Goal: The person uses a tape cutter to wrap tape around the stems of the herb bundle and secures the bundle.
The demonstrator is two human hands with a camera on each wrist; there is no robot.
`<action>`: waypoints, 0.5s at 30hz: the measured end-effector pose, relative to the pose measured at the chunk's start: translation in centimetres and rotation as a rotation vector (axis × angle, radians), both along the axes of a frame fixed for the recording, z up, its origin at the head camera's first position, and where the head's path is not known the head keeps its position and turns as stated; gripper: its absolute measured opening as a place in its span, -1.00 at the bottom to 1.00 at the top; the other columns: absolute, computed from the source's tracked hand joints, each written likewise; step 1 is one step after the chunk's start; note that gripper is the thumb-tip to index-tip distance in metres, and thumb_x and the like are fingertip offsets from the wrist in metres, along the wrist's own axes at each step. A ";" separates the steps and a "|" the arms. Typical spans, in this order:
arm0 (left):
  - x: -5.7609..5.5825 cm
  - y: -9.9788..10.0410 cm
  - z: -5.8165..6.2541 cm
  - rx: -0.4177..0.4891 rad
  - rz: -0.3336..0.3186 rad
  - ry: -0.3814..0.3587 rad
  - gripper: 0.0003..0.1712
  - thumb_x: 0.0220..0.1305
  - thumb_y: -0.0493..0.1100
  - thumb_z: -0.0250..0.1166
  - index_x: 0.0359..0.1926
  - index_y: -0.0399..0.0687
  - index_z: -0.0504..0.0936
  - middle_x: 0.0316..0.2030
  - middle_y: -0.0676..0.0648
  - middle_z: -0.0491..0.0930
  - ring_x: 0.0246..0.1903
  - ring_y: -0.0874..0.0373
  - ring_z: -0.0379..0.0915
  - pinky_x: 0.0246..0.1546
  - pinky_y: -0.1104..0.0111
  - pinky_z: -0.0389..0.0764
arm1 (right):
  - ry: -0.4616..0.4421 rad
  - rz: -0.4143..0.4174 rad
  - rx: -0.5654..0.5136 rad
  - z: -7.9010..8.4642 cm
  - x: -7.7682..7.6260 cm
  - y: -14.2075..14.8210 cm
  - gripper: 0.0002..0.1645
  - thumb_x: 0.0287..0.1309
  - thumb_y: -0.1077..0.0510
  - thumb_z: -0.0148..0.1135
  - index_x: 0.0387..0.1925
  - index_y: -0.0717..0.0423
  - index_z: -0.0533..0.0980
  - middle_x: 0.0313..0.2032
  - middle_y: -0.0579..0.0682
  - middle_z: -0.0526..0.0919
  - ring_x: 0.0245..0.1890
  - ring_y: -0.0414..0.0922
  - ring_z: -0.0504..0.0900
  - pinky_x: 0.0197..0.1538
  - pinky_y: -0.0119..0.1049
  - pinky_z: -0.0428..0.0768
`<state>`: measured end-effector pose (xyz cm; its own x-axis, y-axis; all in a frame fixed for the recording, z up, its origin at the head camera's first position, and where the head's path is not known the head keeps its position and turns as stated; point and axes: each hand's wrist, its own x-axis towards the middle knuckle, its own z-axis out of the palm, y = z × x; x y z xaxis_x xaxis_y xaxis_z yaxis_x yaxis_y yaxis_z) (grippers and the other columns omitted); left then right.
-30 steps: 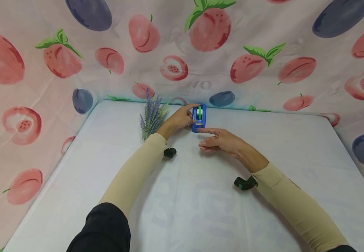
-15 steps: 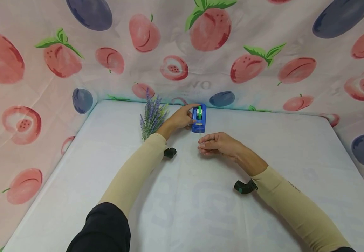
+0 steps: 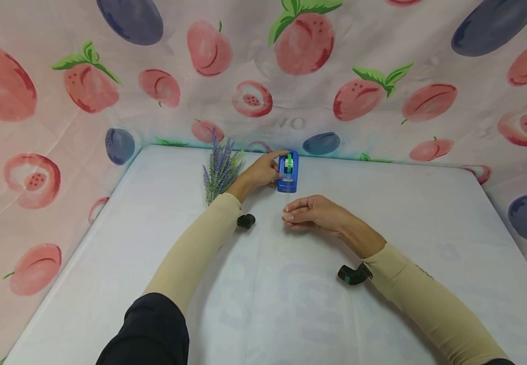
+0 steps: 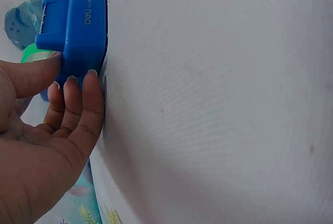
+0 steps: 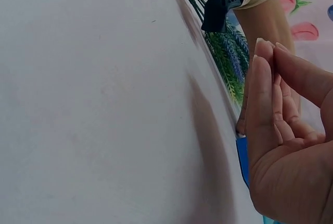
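A blue tape dispenser [image 3: 288,172] with a green-cored roll of clear tape [image 3: 288,163] stands at the back of the white table. My left hand [image 3: 261,170] grips it from the left side. In the left wrist view, the thumb [image 4: 36,75] and fingers hold the blue body [image 4: 86,31] and its serrated cutter faces up-left. My right hand [image 3: 315,215] is in front of the dispenser, thumb and fingertips pinched together. A faint clear strip of tape [image 3: 289,195] runs from the dispenser toward them; its pinched end is too clear to make out in the right wrist view.
A bunch of artificial lavender [image 3: 219,170] lies beside my left wrist, partly behind the forearm. A fruit-printed cloth [image 3: 254,61] hangs behind the white table [image 3: 281,304] and along its sides. Each sleeve carries a black wrist camera [image 3: 354,274].
My right hand's extended forefinger has left the dispenser's front and closed against the thumb. That hand has drawn slightly toward the person. The left hand and dispenser stay put.
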<state>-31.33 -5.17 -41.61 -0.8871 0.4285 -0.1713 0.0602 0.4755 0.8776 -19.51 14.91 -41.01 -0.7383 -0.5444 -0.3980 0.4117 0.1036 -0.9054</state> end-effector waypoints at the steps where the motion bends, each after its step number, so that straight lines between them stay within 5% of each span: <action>1: 0.0 0.0 0.0 -0.001 0.000 -0.001 -0.20 0.38 -0.41 0.22 0.54 0.22 0.27 -0.25 -0.13 0.38 -0.36 0.07 0.35 -0.39 0.23 0.62 | 0.001 -0.003 0.003 0.0 0.0 0.0 -0.56 0.32 0.35 0.27 0.16 0.48 0.44 -0.02 0.20 0.74 -0.09 -0.09 0.77 0.00 -0.26 0.70; 15: 0.2 0.1 0.0 0.002 -0.002 0.016 -0.17 0.38 -0.44 0.20 0.55 0.22 0.24 -0.26 -0.13 0.37 -0.35 0.06 0.34 -0.38 0.23 0.62 | 0.019 0.007 0.051 0.1 1.1 0.1 -0.65 0.27 0.29 0.34 0.04 0.35 0.54 -0.14 0.04 0.79 -0.02 -0.06 0.75 0.10 -0.18 0.66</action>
